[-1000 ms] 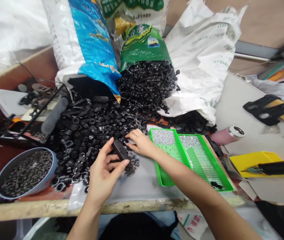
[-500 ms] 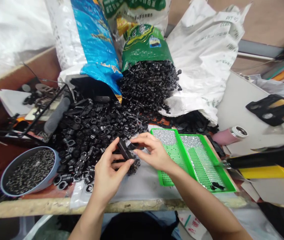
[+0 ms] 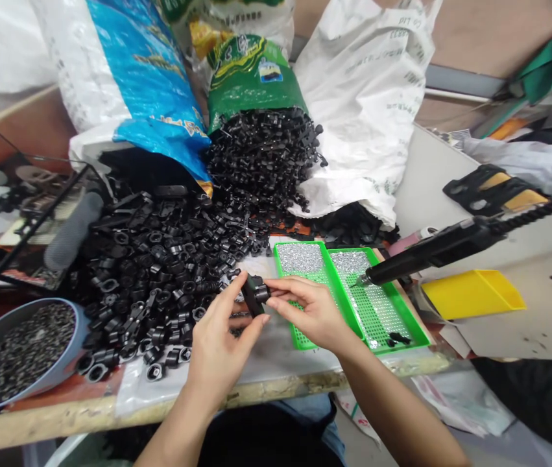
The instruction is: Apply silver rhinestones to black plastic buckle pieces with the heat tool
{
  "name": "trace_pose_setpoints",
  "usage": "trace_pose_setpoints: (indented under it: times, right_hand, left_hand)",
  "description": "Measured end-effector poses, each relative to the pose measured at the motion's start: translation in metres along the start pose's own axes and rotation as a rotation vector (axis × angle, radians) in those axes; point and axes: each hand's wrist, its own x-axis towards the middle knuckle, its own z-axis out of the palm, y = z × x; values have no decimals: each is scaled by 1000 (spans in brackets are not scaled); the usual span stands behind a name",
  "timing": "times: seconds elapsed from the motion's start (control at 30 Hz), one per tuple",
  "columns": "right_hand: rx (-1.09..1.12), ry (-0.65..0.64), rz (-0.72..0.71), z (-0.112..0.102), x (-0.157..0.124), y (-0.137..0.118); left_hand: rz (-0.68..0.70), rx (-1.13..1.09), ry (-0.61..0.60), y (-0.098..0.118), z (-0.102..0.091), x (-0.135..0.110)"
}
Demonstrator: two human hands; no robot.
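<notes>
My left hand (image 3: pixel 220 331) and my right hand (image 3: pixel 312 311) meet over a white plastic sheet (image 3: pixel 276 363), both pinching a black plastic part (image 3: pixel 255 295) between fingertips. A heap of similar black moulded plastic parts (image 3: pixel 159 259) lies just left of my left hand, spilling from a blue bag (image 3: pixel 134 65). Beyond my right hand stands a green perforated tray (image 3: pixel 377 305), covered with tiny silver studs. Several black pieces (image 3: pixel 399 338) sit in its near corner.
A black corded tool (image 3: pixel 431 250) reaches over the tray from the right. More black parts spill from a green bag (image 3: pixel 251 71). Also present are a grey bowl of small dark pieces (image 3: pixel 23 353), a yellow scoop (image 3: pixel 473 295) and a wooden table edge (image 3: pixel 110 412).
My right hand has closed onto the black part, and both hands have turned it upright. The black tool has swung up and left over the tray. The view has shifted slightly.
</notes>
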Motion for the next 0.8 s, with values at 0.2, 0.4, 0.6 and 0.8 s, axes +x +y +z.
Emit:
trace_pose_setpoints:
  times: [0.2,0.4,0.6,0.8]
  right_hand:
    - [28,53,42,-4,-4,6]
    - [-69,199,-35,-5,-13,4]
    - [-730,-181,-176,10,-37,11]
    - [-991,158,-340,-39,-62,18]
  left_hand:
    - [4,2,-74,5,3,0]
    - [-19,-19,-104,5,6,3]
    - [-97,-145,-73,-3,2,9]
    - [-123,-247,-166,1,16,7]
